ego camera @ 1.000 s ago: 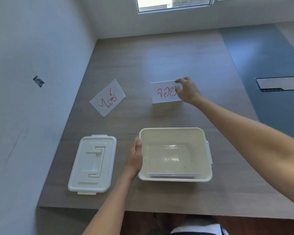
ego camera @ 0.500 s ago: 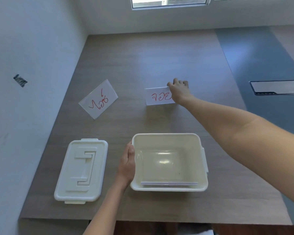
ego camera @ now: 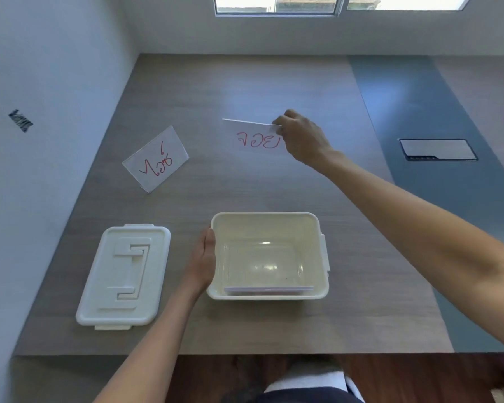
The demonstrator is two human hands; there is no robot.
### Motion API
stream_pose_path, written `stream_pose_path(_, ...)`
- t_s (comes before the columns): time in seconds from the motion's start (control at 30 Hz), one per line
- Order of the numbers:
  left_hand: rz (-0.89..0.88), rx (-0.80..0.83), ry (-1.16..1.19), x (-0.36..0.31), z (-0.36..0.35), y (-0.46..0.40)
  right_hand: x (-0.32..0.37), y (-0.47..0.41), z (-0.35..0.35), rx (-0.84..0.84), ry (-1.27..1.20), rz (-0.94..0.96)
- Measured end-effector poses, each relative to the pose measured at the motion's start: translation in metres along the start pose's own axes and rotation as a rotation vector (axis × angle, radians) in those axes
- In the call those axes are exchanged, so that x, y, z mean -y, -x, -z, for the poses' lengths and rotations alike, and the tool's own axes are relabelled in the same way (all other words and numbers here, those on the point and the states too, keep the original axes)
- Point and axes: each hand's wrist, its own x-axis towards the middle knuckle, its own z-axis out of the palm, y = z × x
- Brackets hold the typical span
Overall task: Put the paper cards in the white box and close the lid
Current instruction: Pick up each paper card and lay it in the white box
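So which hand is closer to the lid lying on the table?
The left. The left hand rests against the white box's left wall, just beside the lid. The right hand is far across the table, pinching a card.

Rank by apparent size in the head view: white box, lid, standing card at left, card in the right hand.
1. white box and lid: look alike, unranked.
2. standing card and held card in the right hand: similar; both sit farther away, so true size is unsure.
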Motion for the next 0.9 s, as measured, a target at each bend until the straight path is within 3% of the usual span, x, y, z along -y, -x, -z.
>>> stream_pose_path(0.2, -0.023, -0.030, -0.019, 0.006, -0.001, 0.001, 0.024, 0.073, 0.049, -0.172, -0.284, 0.071)
stream_pose_path(0.4, -0.034, -0.030, -0.026, 0.007, -0.002, -0.002, 0.048, 0.175, 0.041, -0.230, -0.402, 0.093)
stream_pose_path(0.57, -0.044, -0.029, 0.006, 0.003, -0.001, 0.001, 0.056, 0.236, 0.006, -0.103, -0.466, 0.089)
stream_pose_path(0.9, -0.033, -0.025, 0.004, 0.000, -0.002, 0.003, 0.065, 0.274, -0.030, 0.356, -0.443, 0.028)
